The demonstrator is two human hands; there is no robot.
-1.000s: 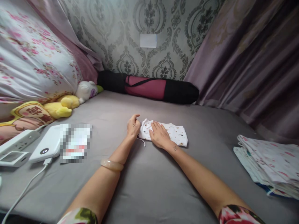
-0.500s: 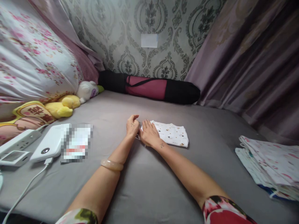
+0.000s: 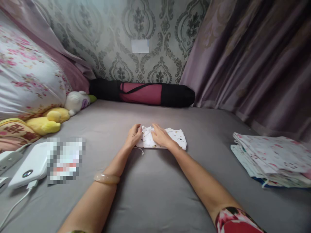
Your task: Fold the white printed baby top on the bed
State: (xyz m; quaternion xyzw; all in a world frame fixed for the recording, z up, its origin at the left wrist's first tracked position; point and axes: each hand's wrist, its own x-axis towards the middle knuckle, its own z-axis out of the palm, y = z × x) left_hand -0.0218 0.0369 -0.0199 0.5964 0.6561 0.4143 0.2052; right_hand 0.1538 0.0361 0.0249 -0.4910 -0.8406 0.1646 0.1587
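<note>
A folded white cloth (image 3: pixel 178 137) with small dark and brown printed figures lies flat on the grey bed sheet. From its near left corner trails a thin white string (image 3: pixel 142 150). At the cloth's left edge, my left hand (image 3: pixel 134 135) is closed on the border, its fingertips partly hidden from me. My right hand (image 3: pixel 160 136) rests on top of the cloth near its middle, fingers stretched forward and open. Both palms face down or inward, and cloth shows between the two hands.
On the right lies a stack of folded printed cloths (image 3: pixel 274 155). To the left are a white power bank (image 3: pixel 31 165) with a cable, a blurred-out object (image 3: pixel 65 161), a power strip (image 3: pixel 8 161) and plush toys (image 3: pixel 46 123). A black and pink long bag (image 3: pixel 142 93) lies along the wall.
My right hand has moved off the cloth's left end towards its middle, uncovering the left part. My left hand has come up against the left edge. The camera view has turned slightly right.
</note>
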